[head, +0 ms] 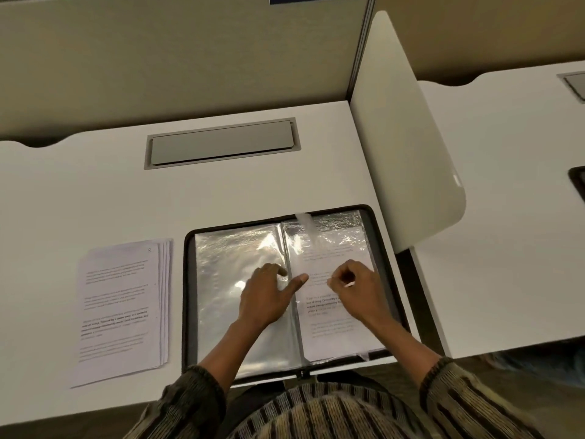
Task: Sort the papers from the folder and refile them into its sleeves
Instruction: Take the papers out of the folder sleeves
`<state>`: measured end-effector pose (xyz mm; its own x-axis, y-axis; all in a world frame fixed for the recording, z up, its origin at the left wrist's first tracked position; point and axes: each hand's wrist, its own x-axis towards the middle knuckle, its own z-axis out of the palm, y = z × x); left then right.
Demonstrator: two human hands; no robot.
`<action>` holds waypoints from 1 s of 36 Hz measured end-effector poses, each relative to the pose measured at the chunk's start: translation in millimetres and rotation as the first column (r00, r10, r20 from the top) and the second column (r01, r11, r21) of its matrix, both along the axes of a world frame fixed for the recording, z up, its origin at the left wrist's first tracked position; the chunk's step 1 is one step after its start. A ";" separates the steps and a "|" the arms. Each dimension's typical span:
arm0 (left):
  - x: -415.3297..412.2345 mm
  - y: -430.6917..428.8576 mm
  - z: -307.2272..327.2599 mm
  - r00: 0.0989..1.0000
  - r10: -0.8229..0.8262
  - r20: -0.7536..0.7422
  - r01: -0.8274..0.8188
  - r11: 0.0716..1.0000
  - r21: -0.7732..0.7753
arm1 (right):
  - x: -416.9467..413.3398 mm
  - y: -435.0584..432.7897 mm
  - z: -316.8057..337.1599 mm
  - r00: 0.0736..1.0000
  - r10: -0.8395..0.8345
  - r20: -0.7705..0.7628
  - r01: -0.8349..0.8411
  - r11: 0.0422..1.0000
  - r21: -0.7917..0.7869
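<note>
One white printed paper stack [120,299] lies left of the black zip folder [189,296], nearer my flat left hand [266,296]; right hand [356,291] seemingly pinches the sleeved sheet [335,331].

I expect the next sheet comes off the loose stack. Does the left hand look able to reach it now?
Probably yes. The stack lies on the desk beside the folder, on the left hand's own side, with only bare desk between. That hand rests open on the left sleeve, holding nothing.
</note>
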<state>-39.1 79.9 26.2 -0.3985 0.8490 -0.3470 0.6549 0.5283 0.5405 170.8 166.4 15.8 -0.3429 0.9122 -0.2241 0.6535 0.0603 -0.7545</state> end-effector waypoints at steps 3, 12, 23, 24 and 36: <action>17.0 14.4 31.6 0.979 0.139 0.152 -0.143 0.990 0.015 | -21.4 -16.6 14.2 0.992 0.099 -0.082 -0.096 0.995 0.039; -4.5 16.9 44.1 0.937 0.313 0.153 -0.321 0.947 0.029 | -65.0 -44.2 33.0 0.948 0.169 -0.271 -0.162 0.986 0.047; -103.9 -21.2 17.5 0.867 0.451 0.213 -0.449 0.892 -0.059 | -50.3 -31.4 -15.0 0.979 0.162 0.126 -0.163 0.987 -0.004; -113.3 -26.4 10.6 0.861 0.467 0.202 -0.464 0.883 -0.067 | -46.3 -30.0 -19.6 0.962 0.193 0.193 -0.196 0.981 -0.003; -158.7 -52.1 -30.7 0.869 0.496 -0.003 -0.488 0.854 -0.183 | -4.0 -15.4 -51.5 0.775 0.225 0.591 -0.271 0.962 -0.011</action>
<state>-197.8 27.8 -4.5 -0.7294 0.4716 -0.4955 0.2634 0.8621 0.4328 166.8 151.0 -35.7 -0.3852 0.8347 -0.3935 0.9209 0.3196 -0.2233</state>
